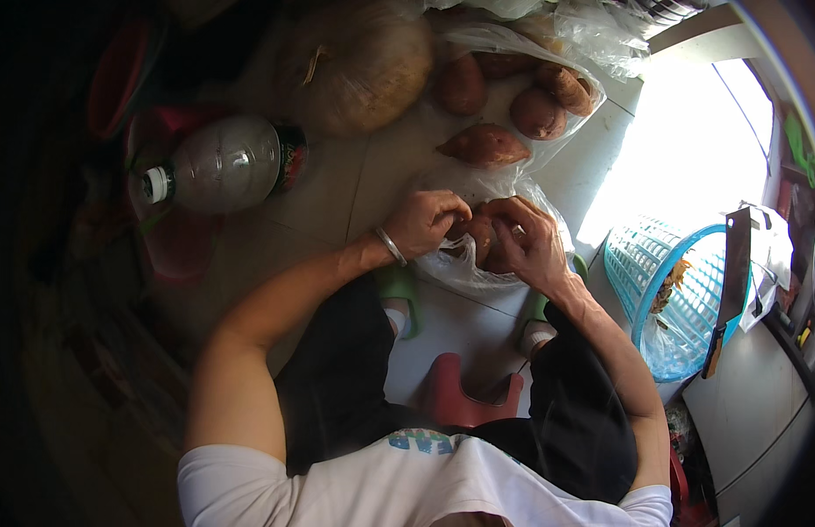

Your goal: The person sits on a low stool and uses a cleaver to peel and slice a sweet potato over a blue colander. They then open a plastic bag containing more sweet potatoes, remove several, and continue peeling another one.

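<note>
A clear plastic bag (470,273) with reddish-brown sweet potatoes (480,238) inside sits on the tiled floor between my feet. My left hand (427,224), a silver bangle at its wrist, is at the left side of the bag's mouth with fingers curled on the thin film. At the right side of the mouth, my right hand (527,240) has thumb and fingers bent on the bag, close to the sweet potatoes. One loose sweet potato (486,146) lies just beyond. Farther out, another open clear bag (582,132) has more sweet potatoes (538,113) in and around it.
A large pumpkin (368,72) stands at the top. Left of me is a big clear plastic bottle (226,165) with a white cap. On the right are a blue plastic basket (687,250) and a cleaver (737,263) at its rim. A red stool (447,395) is beneath me.
</note>
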A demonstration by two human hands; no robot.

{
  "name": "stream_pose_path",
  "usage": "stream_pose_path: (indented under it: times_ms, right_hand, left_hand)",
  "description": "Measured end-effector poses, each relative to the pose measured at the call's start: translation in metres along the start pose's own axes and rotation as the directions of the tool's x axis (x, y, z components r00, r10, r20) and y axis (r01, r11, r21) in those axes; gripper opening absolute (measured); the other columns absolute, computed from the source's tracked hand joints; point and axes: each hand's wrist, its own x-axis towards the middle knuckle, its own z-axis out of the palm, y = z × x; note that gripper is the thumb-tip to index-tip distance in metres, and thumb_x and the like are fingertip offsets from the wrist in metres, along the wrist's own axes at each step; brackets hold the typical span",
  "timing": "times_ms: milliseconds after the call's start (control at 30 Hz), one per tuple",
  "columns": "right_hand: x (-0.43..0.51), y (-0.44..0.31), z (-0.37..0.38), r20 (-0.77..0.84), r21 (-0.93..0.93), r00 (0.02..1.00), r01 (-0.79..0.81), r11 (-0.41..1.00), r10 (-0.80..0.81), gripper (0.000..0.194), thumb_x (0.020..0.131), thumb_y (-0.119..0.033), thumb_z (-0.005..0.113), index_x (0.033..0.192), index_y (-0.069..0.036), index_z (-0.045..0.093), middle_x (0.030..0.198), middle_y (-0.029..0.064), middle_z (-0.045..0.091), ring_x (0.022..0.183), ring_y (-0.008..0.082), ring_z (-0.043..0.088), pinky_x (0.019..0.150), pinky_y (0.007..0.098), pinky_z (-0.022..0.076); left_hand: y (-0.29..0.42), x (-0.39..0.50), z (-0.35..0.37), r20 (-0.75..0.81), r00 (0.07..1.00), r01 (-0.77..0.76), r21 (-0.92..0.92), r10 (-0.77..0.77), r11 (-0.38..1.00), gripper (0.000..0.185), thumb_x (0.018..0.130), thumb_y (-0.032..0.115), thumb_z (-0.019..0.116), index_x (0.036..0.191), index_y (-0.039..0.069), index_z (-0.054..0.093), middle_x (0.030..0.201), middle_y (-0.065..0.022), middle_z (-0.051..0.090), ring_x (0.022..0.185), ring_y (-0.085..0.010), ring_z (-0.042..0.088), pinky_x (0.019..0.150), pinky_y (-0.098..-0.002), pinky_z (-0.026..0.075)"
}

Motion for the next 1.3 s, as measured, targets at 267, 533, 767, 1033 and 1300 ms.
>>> stream_pose_path:
  times_ms: [267, 533, 767, 1033, 1300]
  right_hand:
    - [-0.045, 0.007, 0.034, 0.604, -0.187, 0.791, 0.02, 0.982, 0.099, 0.057, 0.08, -0.012, 0.07, 0.134, -0.003, 0.052, 0.105, 0.0231, 0.067, 0.092, 0.0416, 0.068, 0.075, 0.0523, 0.0531]
    - [-0.054, 0.001, 0.053, 0.812, -0.161, 0.57, 0.421, 0.893, -0.122, 0.066, 0.074, -0.016, 0.076, 0.137, -0.015, 0.057, 0.122, 0.0119, 0.062, 0.112, 0.034, 0.056, 0.094, 0.0483, 0.0478]
    - [-0.06, 0.003, 0.056, 0.579, -0.149, 0.807, 0.244, 0.958, -0.116, 0.068, 0.071, -0.012, 0.078, 0.135, -0.013, 0.058, 0.15, 0.022, 0.037, 0.122, 0.0398, 0.052, 0.1, 0.0485, 0.0488]
    - [-0.057, 0.009, 0.057, 0.623, -0.05, 0.781, 0.081, 0.995, -0.032, 0.074, 0.075, -0.011, 0.077, 0.137, 0.004, 0.039, 0.148, 0.0265, 0.039, 0.099, 0.0463, 0.065, 0.083, 0.0505, 0.0555]
    - [-0.059, 0.006, 0.063, 0.738, -0.001, 0.674, 0.061, 0.998, -0.04, 0.07, 0.078, -0.006, 0.068, 0.143, -0.005, 0.042, 0.108, 0.0212, 0.066, 0.096, 0.0427, 0.066, 0.075, 0.0509, 0.0544]
  left_hand:
    - [-0.036, -0.003, 0.009, 0.139, 0.957, 0.008, 0.863, -0.253, 0.504, 0.042, 0.078, 0.013, 0.072, 0.12, 0.011, 0.068, 0.13, -0.0068, 0.06, 0.128, -0.0306, 0.05, 0.103, -0.0454, 0.048]
    - [-0.072, 0.005, 0.04, 0.589, 0.757, -0.533, 0.807, -0.283, 0.255, 0.05, 0.073, 0.033, 0.079, 0.118, 0.016, 0.07, 0.127, -0.0001, 0.061, 0.128, -0.0198, 0.052, 0.118, -0.0484, 0.029]
    - [-0.044, -0.002, 0.004, 0.547, 0.82, -0.445, 0.795, -0.17, 0.411, 0.07, 0.053, 0.023, 0.09, 0.117, 0.01, 0.064, 0.118, -0.0036, 0.06, 0.124, -0.0223, 0.055, 0.119, -0.0418, 0.032]
    - [-0.026, -0.003, -0.031, 0.503, 0.863, -0.368, 0.675, -0.035, 0.639, 0.073, 0.05, 0.003, 0.084, 0.116, 0.008, 0.054, 0.115, -0.0078, 0.058, 0.114, -0.0278, 0.059, 0.118, -0.0463, 0.033]
    - [-0.029, 0.016, -0.041, 0.313, 0.949, -0.133, 0.305, 0.033, 0.943, 0.078, 0.056, -0.002, 0.079, 0.126, 0.007, 0.048, 0.117, -0.0122, 0.057, 0.116, -0.0363, 0.057, 0.101, -0.0428, 0.047]
